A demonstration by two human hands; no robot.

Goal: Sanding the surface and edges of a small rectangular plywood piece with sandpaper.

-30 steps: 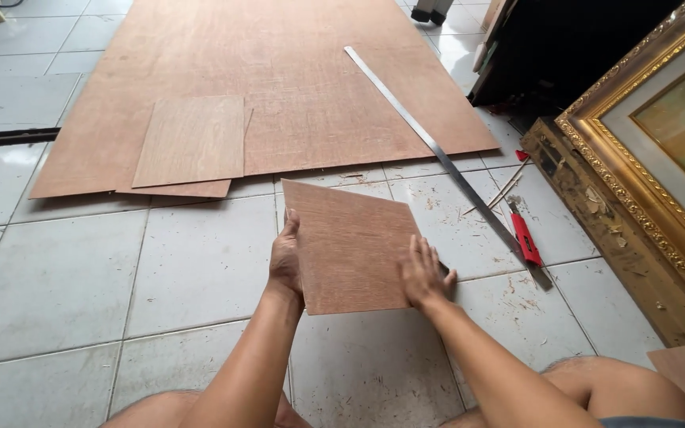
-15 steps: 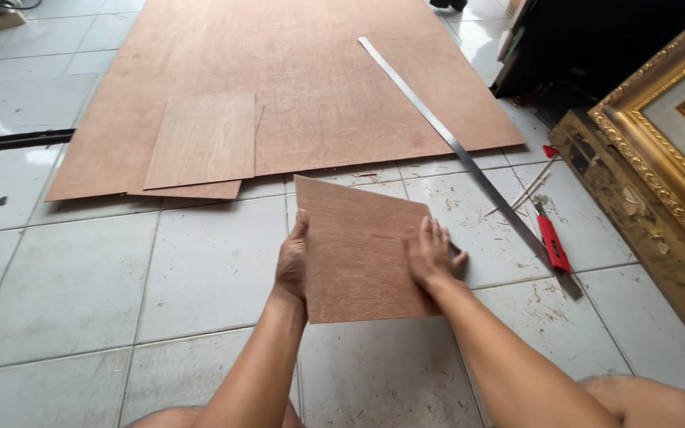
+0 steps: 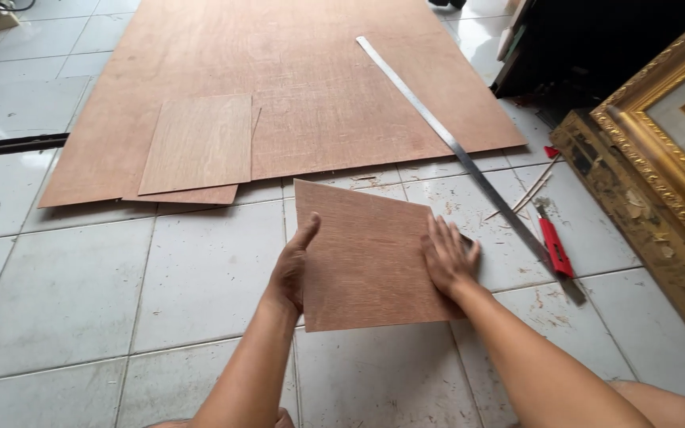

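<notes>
A small rectangular plywood piece (image 3: 366,257) is held between both hands just above the white tiled floor (image 3: 200,277). My left hand (image 3: 293,268) grips its left edge, thumb on top. My right hand (image 3: 447,257) presses on its right edge with fingers spread. A large plywood sheet (image 3: 311,79) lies flat farther out, with two smaller cut pieces (image 3: 198,145) stacked on its near left corner.
A long metal ruler (image 3: 469,166) runs diagonally across the sheet's right side down to the floor. A red utility knife (image 3: 553,246) and thin wood slivers (image 3: 529,190) lie beside it. An ornate gold picture frame (image 3: 660,143) stands at the right, dark furniture (image 3: 596,47) behind it.
The view has shifted slightly; the small plywood piece stays between both hands, now a little lower and closer in the picture. Nothing was let go.
</notes>
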